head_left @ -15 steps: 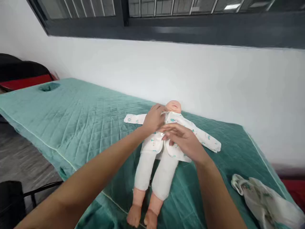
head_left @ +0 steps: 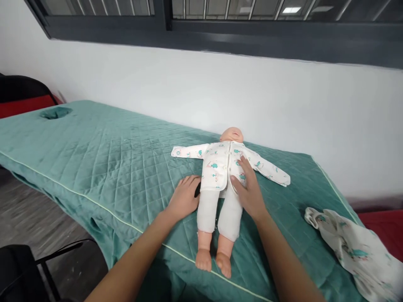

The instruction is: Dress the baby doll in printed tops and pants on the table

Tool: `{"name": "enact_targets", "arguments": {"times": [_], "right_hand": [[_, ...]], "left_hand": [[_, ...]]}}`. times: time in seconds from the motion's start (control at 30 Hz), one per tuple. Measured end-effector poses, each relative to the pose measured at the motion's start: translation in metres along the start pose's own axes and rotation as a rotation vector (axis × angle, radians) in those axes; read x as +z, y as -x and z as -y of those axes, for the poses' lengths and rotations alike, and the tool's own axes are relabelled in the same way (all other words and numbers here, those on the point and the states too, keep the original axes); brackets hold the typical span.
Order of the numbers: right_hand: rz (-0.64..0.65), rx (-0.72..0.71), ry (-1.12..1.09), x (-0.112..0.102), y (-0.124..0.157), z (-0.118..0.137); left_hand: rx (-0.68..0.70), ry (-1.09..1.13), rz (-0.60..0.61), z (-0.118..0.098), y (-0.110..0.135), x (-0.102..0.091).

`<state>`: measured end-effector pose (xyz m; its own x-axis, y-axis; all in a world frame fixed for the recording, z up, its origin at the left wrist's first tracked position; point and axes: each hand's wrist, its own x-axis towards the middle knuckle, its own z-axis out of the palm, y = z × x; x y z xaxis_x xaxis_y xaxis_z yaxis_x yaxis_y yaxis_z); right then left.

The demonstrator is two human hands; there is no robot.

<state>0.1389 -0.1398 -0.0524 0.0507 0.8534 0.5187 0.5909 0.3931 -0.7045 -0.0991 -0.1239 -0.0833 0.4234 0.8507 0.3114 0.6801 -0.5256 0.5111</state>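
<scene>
A baby doll (head_left: 233,135) lies on its back on the green quilted cover, its bare feet toward me. It wears a white printed jacket (head_left: 214,165) with both sleeves spread out, and white cloth (head_left: 208,212) on its legs. The jacket front is together at the chest and parts near the hem. My left hand (head_left: 185,196) rests against the doll's side by the hem, fingers loosely bent. A small black thing (head_left: 197,190) shows at its fingertips; I cannot make out what it is. My right hand (head_left: 250,191) lies on the other front panel, thumb and fingers apart.
The bed's green quilted cover (head_left: 126,167) has a round hole (head_left: 56,113) at the far left. A crumpled white printed garment (head_left: 355,247) lies at the right. Behind stand a white wall (head_left: 157,84) and a barred window. A black chair (head_left: 19,272) is at lower left.
Both hands have left the middle of the jacket: the left moved down to the doll's side, the right opened onto the front panel. The jacket fronts now lie closer together.
</scene>
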Motion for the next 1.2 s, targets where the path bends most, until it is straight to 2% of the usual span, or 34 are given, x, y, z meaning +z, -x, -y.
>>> {"name": "enact_targets", "arguments": {"times": [0.17, 0.27, 0.47, 0.57, 0.8, 1.0, 1.2], "right_hand": [[-0.088, 0.118, -0.063, -0.021, 0.053, -0.007], [-0.13, 0.19, -0.039, -0.028, 0.068, -0.016], [-0.214, 0.337, 0.169, -0.025, 0.059, -0.028], [-0.213, 0.395, 0.236, -0.026, 0.052, -0.026], [-0.099, 0.402, 0.312, -0.026, 0.048, -0.022], [-0.131, 0.346, 0.287, -0.026, 0.053, -0.019], [-0.122, 0.387, 0.322, -0.031, 0.062, -0.012]], "left_hand": [[0.035, 0.017, 0.022, 0.0, 0.0, -0.002], [0.034, 0.001, 0.011, 0.0, 0.0, -0.001], [0.031, -0.075, 0.04, -0.002, -0.001, 0.0], [0.049, -0.102, 0.041, -0.002, -0.001, 0.001], [0.069, -0.102, 0.008, 0.003, -0.002, 0.004], [0.047, -0.032, -0.043, 0.005, 0.0, 0.007], [0.014, -0.034, -0.133, 0.001, 0.009, 0.003]]}}
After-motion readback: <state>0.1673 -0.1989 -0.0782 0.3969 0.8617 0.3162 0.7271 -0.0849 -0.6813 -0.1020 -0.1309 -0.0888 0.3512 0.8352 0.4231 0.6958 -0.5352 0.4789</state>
